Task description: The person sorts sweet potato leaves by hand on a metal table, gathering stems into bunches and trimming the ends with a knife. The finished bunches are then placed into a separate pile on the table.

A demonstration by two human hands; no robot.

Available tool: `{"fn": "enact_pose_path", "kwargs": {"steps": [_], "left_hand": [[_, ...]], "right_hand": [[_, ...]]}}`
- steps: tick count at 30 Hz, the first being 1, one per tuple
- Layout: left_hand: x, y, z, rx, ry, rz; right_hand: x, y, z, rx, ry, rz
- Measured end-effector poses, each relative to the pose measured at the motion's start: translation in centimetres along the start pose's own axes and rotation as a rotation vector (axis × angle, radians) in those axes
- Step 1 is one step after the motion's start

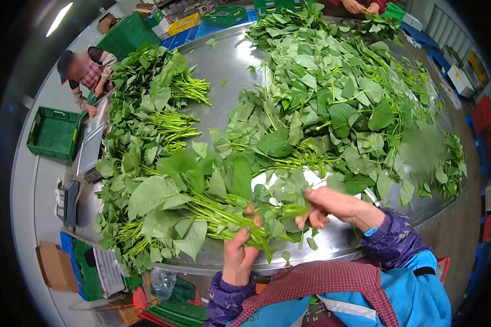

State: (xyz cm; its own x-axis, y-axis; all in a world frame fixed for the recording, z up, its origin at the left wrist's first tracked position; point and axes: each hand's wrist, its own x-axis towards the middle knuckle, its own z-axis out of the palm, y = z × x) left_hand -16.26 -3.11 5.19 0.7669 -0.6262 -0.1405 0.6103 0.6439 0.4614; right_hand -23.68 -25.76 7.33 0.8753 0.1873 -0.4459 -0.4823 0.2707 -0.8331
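Observation:
My left hand (241, 248) is closed around the stems of a large bunch of leafy greens (172, 204), whose leaves point left. Close to its right, my right hand (322, 207) has its fingers bent around a few short green stems (289, 211), slightly blurred. Both hands are above the near edge of a metal table (223, 62). A big loose pile of greens (333, 92) covers the table's middle and right. Along the left side lie stacked bunches (142, 120) with their cut stems facing right.
A co-worker (90, 76) stands at the upper left beside a green crate (54, 132). Another person's hands (363, 6) are at the far edge. More green crates (223, 15) stand beyond the table. A cardboard box (56, 266) is at the lower left.

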Motion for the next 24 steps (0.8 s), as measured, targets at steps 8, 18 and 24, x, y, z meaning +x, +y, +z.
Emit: {"fn": "enact_pose_path", "kwargs": {"steps": [8, 18, 24], "left_hand": [[0.2, 1.0, 0.4, 0.118, 0.030, 0.070], [-1.2, -2.6, -0.4, 0.078, 0.124, -0.126], [-1.3, -2.9, 0.8, 0.357, 0.235, -0.205]], "right_hand": [[1.5, 0.1, 1.6, 0.141, 0.155, -0.090], [2.8, 1.9, 3.8, -0.158, 0.305, -0.320], [2.9, 2.8, 3.7, -0.441, 0.380, -0.374]]}}
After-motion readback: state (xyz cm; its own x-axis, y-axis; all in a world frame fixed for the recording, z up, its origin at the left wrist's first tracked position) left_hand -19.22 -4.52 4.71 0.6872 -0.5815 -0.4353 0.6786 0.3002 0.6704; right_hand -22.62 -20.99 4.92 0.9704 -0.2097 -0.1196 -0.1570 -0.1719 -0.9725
